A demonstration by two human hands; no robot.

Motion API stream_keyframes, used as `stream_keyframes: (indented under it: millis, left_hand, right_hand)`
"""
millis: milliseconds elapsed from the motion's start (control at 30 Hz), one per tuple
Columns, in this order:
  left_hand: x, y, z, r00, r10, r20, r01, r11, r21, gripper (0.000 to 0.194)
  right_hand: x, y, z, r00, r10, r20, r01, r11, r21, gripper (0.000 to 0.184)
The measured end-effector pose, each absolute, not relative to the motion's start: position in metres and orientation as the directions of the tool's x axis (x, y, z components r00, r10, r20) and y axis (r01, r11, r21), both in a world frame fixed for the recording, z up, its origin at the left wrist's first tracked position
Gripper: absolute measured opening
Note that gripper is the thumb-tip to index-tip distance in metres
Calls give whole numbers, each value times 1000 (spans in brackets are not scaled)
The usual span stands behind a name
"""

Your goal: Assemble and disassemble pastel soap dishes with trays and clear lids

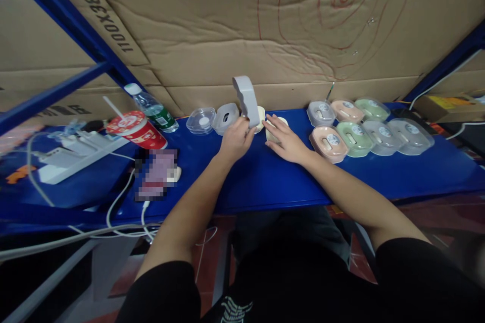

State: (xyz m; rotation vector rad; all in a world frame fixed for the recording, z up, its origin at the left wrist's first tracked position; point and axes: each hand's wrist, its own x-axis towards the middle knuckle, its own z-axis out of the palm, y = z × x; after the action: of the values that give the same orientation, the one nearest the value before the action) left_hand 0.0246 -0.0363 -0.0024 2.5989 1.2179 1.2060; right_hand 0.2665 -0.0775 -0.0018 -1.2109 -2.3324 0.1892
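Observation:
My left hand is closed around the lower end of a grey scalloped plastic piece and holds it upright on the blue shelf. A cream part lies just behind it. My right hand lies over a cream tray piece, fingers spread and touching it. Left of the hands stand a clear lid and a grey soap-box part.
Several lidded soap boxes in pink, green and grey are grouped at the right. At the left are a red cup with a straw, a water bottle, a white power strip with cables, and a blurred phone. Cardboard forms the back wall.

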Motion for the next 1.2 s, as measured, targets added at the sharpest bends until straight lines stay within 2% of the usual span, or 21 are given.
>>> stream_keyframes:
  millis: [67,200,300,367,467,567,667,733,967,1033,1133,1200]
  left_hand:
    - [10,-31,4,339,726,598,750,-592,295,25]
    - [-20,-18,12,200,863,465,908,-341,242,25]
    - [-31,-11,12,197,881,430,941,-294,170,25]
    - [-32,-9,11,215,874,435,944,-300,137,28]
    - [-29,-8,7,202,865,460,942,-301,151,34]
    - [-27,-6,3,180,859,479,936,-300,186,41]
    - [-28,-4,0,150,860,488,933,-286,217,45]
    - [-28,-3,-1,120,858,500,925,-279,256,46]
    - [-27,-2,-7,44,843,536,890,-277,362,49]
    - [-26,-4,-8,41,844,535,887,-277,369,51]
    - [-23,-7,-8,37,841,539,878,-285,385,56]
    - [-21,-9,-6,33,837,547,868,-295,399,59]
  right_hand:
    - [269,-74,-5,-459,831,316,773,548,-320,75]
    - [274,-71,-8,-332,934,132,892,357,-279,82]
    - [277,-69,-9,-274,960,54,925,278,-259,79]
    - [279,-68,-9,-282,957,73,920,291,-261,64]
    - [282,-66,-8,-303,942,142,899,332,-285,30]
    - [283,-67,-4,-195,955,224,885,269,-379,19]
    - [278,-67,4,-45,929,366,844,232,-483,21]
    - [267,-64,11,-17,900,436,820,262,-509,22]
    - [198,-32,21,-146,932,332,843,293,-451,24]
    - [185,-24,18,-173,936,305,834,304,-460,37]
    - [189,-26,20,-182,913,364,805,351,-479,63]
    - [210,-41,27,-182,879,441,813,387,-436,66]
